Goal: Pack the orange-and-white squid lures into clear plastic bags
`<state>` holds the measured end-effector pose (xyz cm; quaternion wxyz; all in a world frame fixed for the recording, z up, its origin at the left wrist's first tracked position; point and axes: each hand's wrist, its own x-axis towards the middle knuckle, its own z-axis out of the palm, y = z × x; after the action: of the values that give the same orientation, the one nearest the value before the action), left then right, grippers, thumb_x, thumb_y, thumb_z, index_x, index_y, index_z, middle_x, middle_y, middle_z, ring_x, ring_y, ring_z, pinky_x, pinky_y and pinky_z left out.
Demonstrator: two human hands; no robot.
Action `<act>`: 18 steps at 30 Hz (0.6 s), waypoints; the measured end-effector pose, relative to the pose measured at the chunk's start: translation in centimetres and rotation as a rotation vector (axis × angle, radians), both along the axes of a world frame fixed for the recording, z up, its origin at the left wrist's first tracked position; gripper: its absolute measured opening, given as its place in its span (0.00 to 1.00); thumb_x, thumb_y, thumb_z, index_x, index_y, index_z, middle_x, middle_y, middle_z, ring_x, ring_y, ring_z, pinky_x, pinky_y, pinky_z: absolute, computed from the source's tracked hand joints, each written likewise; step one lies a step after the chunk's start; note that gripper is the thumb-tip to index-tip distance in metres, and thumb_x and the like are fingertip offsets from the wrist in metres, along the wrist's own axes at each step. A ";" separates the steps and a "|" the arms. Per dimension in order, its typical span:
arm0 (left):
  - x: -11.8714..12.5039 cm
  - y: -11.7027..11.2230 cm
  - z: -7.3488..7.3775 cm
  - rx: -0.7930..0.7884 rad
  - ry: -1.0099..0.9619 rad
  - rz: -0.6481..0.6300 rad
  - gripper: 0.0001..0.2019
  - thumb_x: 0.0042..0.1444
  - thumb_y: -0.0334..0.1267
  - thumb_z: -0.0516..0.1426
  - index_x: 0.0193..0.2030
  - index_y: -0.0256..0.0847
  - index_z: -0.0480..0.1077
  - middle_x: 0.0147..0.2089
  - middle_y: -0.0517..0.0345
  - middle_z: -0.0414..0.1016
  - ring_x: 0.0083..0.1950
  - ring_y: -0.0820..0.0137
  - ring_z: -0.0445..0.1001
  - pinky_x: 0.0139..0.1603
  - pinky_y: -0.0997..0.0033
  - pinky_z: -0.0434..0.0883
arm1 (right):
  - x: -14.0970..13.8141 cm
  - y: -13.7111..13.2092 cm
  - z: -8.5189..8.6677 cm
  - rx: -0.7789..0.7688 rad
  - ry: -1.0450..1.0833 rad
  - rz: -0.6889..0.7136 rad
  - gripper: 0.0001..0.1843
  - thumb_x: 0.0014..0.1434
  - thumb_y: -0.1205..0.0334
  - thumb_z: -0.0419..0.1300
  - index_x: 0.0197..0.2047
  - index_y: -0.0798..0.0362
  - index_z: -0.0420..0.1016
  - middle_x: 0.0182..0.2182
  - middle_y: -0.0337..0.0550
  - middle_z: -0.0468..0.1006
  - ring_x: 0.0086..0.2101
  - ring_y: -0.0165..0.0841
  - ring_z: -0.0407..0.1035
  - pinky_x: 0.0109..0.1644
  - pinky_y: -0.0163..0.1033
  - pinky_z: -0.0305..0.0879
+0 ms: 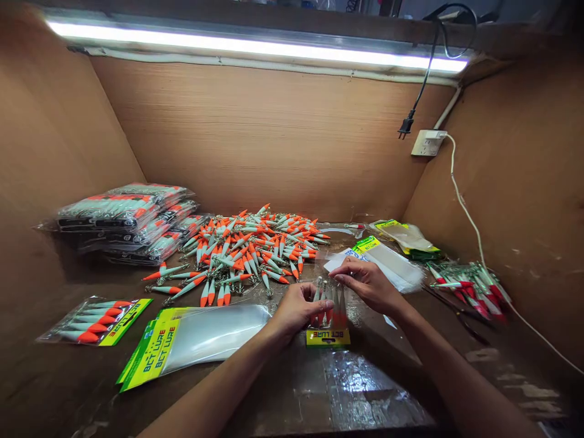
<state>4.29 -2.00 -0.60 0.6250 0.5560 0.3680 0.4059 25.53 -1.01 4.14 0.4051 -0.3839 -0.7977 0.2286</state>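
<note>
Tabletop (pixel 276 395), left hand (pixel 296 309) around lure packet (pixel 336 309)

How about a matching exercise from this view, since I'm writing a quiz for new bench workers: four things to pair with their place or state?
Column one
1. Loose lures
2. Black plug
3. Left hand
4. Stacked packs

Column two
A. Holding a small packet
B. In a layered pile at the left
C. Dangling from a cord
D. Heaped near the middle, unbagged

Pairs: 1-D, 2-C, 3-A, 4-B
</note>
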 end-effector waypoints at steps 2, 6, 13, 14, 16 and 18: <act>0.1 0.0 0.0 0.018 -0.003 0.039 0.23 0.40 0.51 0.72 0.26 0.37 0.67 0.23 0.63 0.70 0.21 0.76 0.66 0.24 0.76 0.62 | -0.1 -0.1 0.1 0.000 0.016 -0.018 0.11 0.66 0.56 0.59 0.43 0.48 0.82 0.36 0.43 0.79 0.38 0.36 0.72 0.44 0.40 0.65; 0.3 -0.1 0.3 -0.006 -0.009 0.028 0.22 0.43 0.51 0.71 0.29 0.37 0.68 0.23 0.65 0.68 0.20 0.78 0.63 0.23 0.78 0.59 | 0.0 -0.1 0.2 -0.012 0.016 -0.020 0.11 0.66 0.55 0.60 0.44 0.49 0.82 0.36 0.43 0.80 0.38 0.36 0.72 0.44 0.41 0.65; 0.5 -0.3 0.2 0.040 -0.001 -0.064 0.20 0.43 0.45 0.71 0.38 0.34 0.75 0.33 0.57 0.77 0.29 0.73 0.71 0.32 0.74 0.67 | -0.2 -0.2 0.0 -0.004 -0.002 -0.002 0.10 0.65 0.56 0.61 0.41 0.48 0.83 0.33 0.42 0.78 0.37 0.35 0.71 0.42 0.39 0.64; 0.6 -0.3 0.1 0.035 0.019 -0.050 0.19 0.44 0.45 0.71 0.36 0.34 0.74 0.31 0.58 0.76 0.27 0.73 0.70 0.30 0.75 0.66 | -0.2 -0.2 0.0 -0.009 -0.004 0.000 0.10 0.66 0.56 0.61 0.42 0.48 0.83 0.34 0.42 0.78 0.37 0.35 0.70 0.42 0.39 0.64; 0.8 -0.2 -0.2 0.019 0.037 0.015 0.17 0.44 0.45 0.70 0.32 0.35 0.73 0.26 0.61 0.73 0.23 0.75 0.67 0.26 0.76 0.63 | -0.3 -0.2 0.0 -0.016 -0.007 0.007 0.10 0.66 0.56 0.61 0.42 0.49 0.83 0.34 0.42 0.78 0.37 0.35 0.71 0.43 0.39 0.64; 0.9 -0.2 -0.4 0.018 0.038 0.059 0.17 0.43 0.44 0.71 0.31 0.35 0.72 0.24 0.62 0.71 0.22 0.76 0.65 0.24 0.77 0.60 | -0.3 -0.3 0.0 -0.018 -0.017 0.013 0.11 0.66 0.55 0.61 0.43 0.49 0.83 0.34 0.42 0.78 0.37 0.35 0.71 0.43 0.39 0.64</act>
<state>5.17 -2.22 -0.97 0.6006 0.5580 0.3923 0.4171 25.26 -1.28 4.13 0.3936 -0.3840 -0.8015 0.2351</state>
